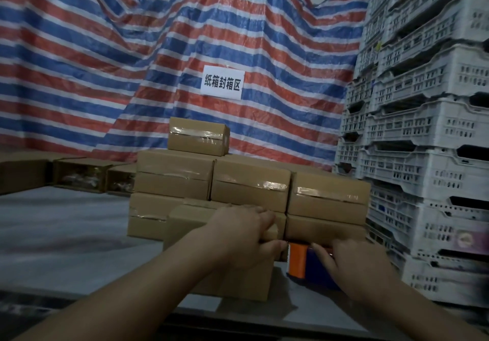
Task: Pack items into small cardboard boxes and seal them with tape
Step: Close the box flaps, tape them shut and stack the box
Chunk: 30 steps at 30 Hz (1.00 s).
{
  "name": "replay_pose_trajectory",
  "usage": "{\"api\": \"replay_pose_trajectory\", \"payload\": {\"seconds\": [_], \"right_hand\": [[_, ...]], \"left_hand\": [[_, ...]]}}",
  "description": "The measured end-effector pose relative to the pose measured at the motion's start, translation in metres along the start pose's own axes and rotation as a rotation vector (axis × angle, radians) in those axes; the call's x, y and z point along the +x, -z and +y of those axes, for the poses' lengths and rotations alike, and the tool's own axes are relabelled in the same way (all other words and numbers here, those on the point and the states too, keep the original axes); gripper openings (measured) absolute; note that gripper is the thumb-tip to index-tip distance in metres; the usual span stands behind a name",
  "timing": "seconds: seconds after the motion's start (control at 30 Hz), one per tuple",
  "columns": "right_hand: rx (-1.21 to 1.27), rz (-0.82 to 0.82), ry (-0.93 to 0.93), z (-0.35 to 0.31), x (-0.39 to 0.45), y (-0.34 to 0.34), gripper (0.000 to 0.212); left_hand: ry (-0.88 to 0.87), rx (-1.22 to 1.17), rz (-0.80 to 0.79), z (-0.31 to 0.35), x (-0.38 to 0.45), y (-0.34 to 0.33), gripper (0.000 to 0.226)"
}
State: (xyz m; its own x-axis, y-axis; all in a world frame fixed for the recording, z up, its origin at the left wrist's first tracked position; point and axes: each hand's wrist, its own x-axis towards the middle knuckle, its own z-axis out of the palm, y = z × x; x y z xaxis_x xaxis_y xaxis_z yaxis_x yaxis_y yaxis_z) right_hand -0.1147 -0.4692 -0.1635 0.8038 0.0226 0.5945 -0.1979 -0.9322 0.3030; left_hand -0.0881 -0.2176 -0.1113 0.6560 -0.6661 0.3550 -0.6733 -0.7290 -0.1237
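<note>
Cardboard is filling the middle of the head view: the box [222,261] being worked on is sitting near the front edge of the grey table [66,229], just ahead of a stack [248,182] of taped boxes standing further back. The left hand [246,237] is lying over the box's right end, fingers curled over its top edge and thumb wrapped round the side, grasping it; the hand and forearm are hiding much of the box's lid. Just beside that end, the right hand [352,264] is clenching an orange and blue dispenser [301,261], its toothed edge meeting the box by the left thumb. The hand is covering the dispenser's handle, and any tape strip is too blurred to make out.

Along the table's back left edge, open boxes [79,176] are lying in shadow, their contents hard to tell. A striped tarp [132,49] is hanging behind, carrying a white sign [222,82]. White crates [423,129] are towering at the right, cut off by the frame. Both forearms are running off the bottom edge.
</note>
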Motion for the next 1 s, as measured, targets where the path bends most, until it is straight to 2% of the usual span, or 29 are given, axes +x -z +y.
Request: {"api": "replay_pose_trajectory", "payload": {"seconds": [0.17, 0.33, 0.4, 0.43, 0.53, 0.6, 0.67, 0.8, 0.93, 1.0], "right_hand": [[0.061, -0.018, -0.053, -0.003, -0.01, -0.007, 0.062], [0.025, 0.001, -0.084, -0.01, 0.004, 0.015, 0.071], [0.237, 0.06, -0.118, -0.014, 0.013, 0.027, 0.064], [0.45, 0.061, -0.141, -0.019, 0.021, 0.035, 0.056], [1.253, -0.04, -0.258, -0.048, 0.049, 0.066, 0.033], [1.608, -0.166, -0.302, -0.072, 0.057, 0.077, 0.025], [1.752, -0.223, -0.28, -0.091, 0.059, 0.073, 0.023], [1.897, -0.201, -0.289, -0.113, 0.053, 0.06, 0.044], [2.003, -0.193, -0.323, -0.117, 0.039, 0.048, 0.037], [2.013, -0.2, -0.371, -0.121, 0.028, 0.039, 0.032]], "left_hand": [[-0.004, 0.005, 0.011, -0.001, -0.002, 0.0, 0.069], [0.002, -0.007, 0.0, -0.001, -0.002, -0.001, 0.079], [0.02, -0.06, 0.01, -0.002, -0.001, -0.002, 0.088], [0.033, -0.091, 0.012, -0.002, -0.001, -0.002, 0.093], [0.055, -0.145, -0.006, -0.003, 0.0, 0.0, 0.111], [0.059, -0.168, -0.035, -0.004, 0.001, 0.001, 0.119], [0.065, -0.21, -0.047, -0.004, 0.0, 0.003, 0.123], [0.071, -0.231, -0.027, -0.005, 0.0, 0.001, 0.132], [0.065, -0.167, 0.009, -0.005, 0.003, -0.005, 0.129], [0.053, -0.223, 0.019, -0.008, 0.002, -0.003, 0.126]]}}
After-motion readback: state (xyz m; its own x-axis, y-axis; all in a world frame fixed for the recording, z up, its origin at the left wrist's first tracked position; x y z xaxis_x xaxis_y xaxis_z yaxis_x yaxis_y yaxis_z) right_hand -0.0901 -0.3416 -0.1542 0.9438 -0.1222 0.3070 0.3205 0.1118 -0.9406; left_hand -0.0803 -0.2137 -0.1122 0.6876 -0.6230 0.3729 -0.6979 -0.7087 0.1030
